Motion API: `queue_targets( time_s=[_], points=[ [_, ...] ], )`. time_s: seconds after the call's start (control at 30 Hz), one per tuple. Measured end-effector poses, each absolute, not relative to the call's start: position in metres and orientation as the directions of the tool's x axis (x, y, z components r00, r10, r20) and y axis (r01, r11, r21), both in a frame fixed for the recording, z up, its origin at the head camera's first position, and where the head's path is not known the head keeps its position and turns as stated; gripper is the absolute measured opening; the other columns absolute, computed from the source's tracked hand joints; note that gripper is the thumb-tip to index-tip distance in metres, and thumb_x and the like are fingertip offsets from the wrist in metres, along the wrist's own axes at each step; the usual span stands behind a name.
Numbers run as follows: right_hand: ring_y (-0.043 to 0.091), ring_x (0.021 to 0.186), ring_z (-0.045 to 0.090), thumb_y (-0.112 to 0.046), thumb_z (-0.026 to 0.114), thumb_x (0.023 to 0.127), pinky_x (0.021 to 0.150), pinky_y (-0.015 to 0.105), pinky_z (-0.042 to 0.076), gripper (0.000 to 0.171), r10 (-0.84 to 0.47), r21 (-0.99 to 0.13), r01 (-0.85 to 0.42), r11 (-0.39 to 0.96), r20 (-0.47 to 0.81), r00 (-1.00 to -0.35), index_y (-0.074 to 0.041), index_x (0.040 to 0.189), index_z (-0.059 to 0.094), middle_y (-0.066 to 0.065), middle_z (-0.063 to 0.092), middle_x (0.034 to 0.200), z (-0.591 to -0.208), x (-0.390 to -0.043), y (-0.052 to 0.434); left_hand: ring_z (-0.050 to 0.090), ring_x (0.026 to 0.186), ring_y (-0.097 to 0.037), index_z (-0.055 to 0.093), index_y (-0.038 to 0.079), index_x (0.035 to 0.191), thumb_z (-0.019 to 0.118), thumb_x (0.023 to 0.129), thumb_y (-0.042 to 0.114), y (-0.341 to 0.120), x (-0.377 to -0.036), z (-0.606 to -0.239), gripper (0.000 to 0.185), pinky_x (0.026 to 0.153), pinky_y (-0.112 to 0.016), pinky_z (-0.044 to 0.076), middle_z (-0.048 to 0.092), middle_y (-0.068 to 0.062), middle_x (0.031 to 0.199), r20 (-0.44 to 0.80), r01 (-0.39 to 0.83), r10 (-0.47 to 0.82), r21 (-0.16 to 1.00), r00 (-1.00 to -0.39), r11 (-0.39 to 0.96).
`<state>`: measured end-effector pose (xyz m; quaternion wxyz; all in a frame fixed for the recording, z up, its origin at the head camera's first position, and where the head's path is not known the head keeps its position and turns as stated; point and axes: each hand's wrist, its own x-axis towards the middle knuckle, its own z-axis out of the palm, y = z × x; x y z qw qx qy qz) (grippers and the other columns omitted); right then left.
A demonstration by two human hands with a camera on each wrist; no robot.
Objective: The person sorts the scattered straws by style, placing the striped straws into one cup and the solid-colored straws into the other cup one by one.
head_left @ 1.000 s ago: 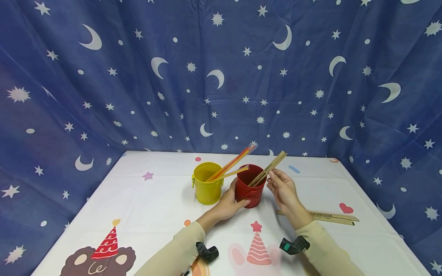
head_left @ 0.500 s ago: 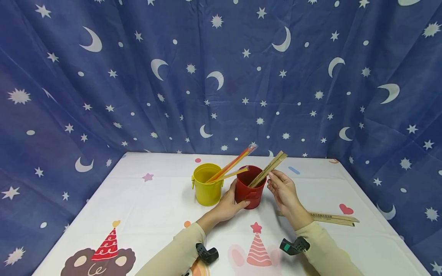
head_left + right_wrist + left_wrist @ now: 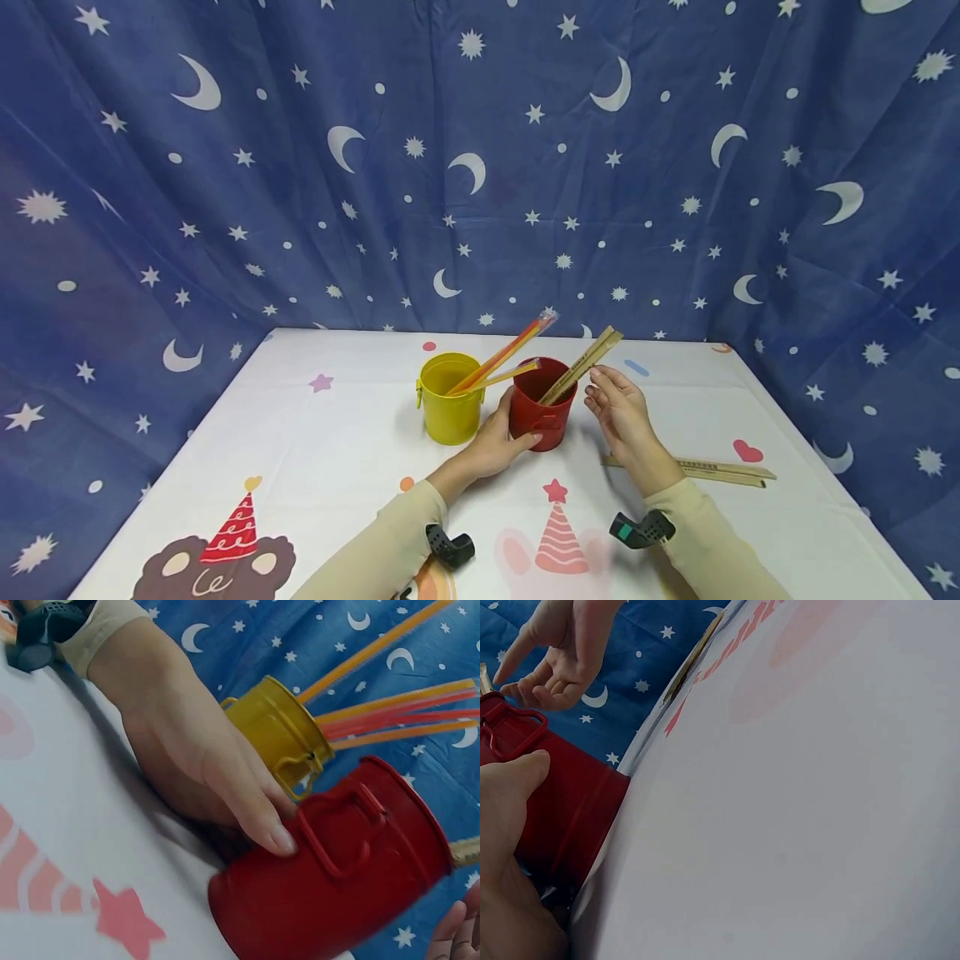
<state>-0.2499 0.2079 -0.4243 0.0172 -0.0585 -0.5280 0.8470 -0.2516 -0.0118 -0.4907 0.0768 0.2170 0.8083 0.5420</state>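
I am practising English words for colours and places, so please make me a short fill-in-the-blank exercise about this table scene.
1. The left hand holds the ___ bucket.
2. The coloured straws stand in the ___ bucket.
3. The wooden chopsticks in the red bucket lean toward the ___ hand.
4. More chopsticks lie flat on the ___.

Missing words: red; yellow; right; table

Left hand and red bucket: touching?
Touching. In the right wrist view the left hand wraps the red bucket, thumb pressed on its wall beside the handle.
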Motion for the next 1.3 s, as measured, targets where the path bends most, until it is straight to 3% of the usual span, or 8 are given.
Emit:
queue_targets(
  time_s=[0.23, 0.5, 0.63, 0.8, 1.07, 1.3],
  points=[
    [0.003, 0.079, 0.061, -0.020, 0.057, 0.104, 0.076, 0.016, 0.055, 0.016, 0.043, -0.955, 0.025, -0.297, -0.039, -0.998, -0.026, 0.094, 0.068, -0.012, 0.062, 0.089, -0.419, -0.243, 0.235, 0.033, 0.150, -0.026, 0.006, 0.016, 0.163, 0.065, 0.097, 0.031, -0.012, -0.252, -0.489, 0.090, 0.125, -0.050, 0.031, 0.033, -0.005, 0.163, 0.100, 0.262, 0.437, 0.907, -0.894, 0.328],
    [0.004, 0.080, 0.061, -0.020, 0.061, 0.102, 0.076, 0.016, 0.056, 0.009, -0.057, -0.977, -0.196, 0.079, 0.192, -0.980, -0.021, 0.104, 0.070, -0.011, 0.064, 0.087, -0.422, -0.241, 0.273, 0.033, 0.151, -0.027, 0.008, 0.014, 0.163, 0.066, 0.096, 0.029, -0.013, -0.255, -0.487, 0.090, 0.125, -0.051, 0.031, 0.034, -0.007, 0.163, 0.125, 0.274, 0.437, 0.915, -0.891, 0.296],
    [0.005, 0.082, 0.062, -0.022, 0.061, 0.102, 0.078, 0.016, 0.056, 0.020, -0.116, -0.924, -0.238, 0.299, 0.212, -0.970, -0.008, 0.114, 0.069, -0.016, 0.065, 0.091, -0.427, -0.240, 0.289, 0.033, 0.151, -0.028, 0.008, 0.014, 0.163, 0.066, 0.096, 0.030, -0.013, -0.256, -0.489, 0.090, 0.125, -0.051, 0.030, 0.034, -0.007, 0.163, 0.120, 0.271, 0.434, 0.913, -0.893, 0.305],
    [0.009, 0.086, 0.067, -0.021, 0.062, 0.102, 0.079, 0.019, 0.056, 0.034, -0.178, -0.859, -0.257, 0.442, 0.197, -0.964, 0.006, 0.123, 0.064, -0.019, 0.067, 0.098, -0.435, -0.241, 0.307, 0.033, 0.151, -0.027, 0.008, 0.014, 0.163, 0.066, 0.096, 0.030, -0.011, -0.255, -0.489, 0.090, 0.125, -0.051, 0.031, 0.034, -0.007, 0.163, 0.118, 0.274, 0.443, 0.912, -0.889, 0.307],
    [0.011, 0.091, 0.068, -0.022, 0.065, 0.099, 0.081, 0.019, 0.052, 0.036, -0.262, -0.769, -0.237, 0.593, 0.094, -0.961, 0.004, 0.124, 0.066, 0.021, 0.070, 0.120, -0.441, -0.251, 0.322, 0.034, 0.150, -0.027, 0.008, 0.015, 0.163, 0.066, 0.096, 0.030, -0.013, -0.256, -0.488, 0.090, 0.125, -0.051, 0.030, 0.034, -0.006, 0.163, 0.126, 0.276, 0.428, 0.909, -0.895, 0.310],
    [0.012, 0.084, 0.062, -0.015, 0.066, 0.098, 0.078, 0.019, 0.051, 0.031, -0.397, -0.762, -0.229, 0.606, -0.041, -0.917, 0.006, 0.122, 0.067, 0.017, 0.069, 0.107, -0.446, -0.249, 0.331, 0.034, 0.150, -0.023, 0.008, 0.019, 0.163, 0.066, 0.096, 0.031, -0.013, -0.253, -0.489, 0.090, 0.126, -0.047, 0.031, 0.034, -0.002, 0.163, 0.097, 0.254, 0.431, 0.911, -0.897, 0.324]
  ],
)
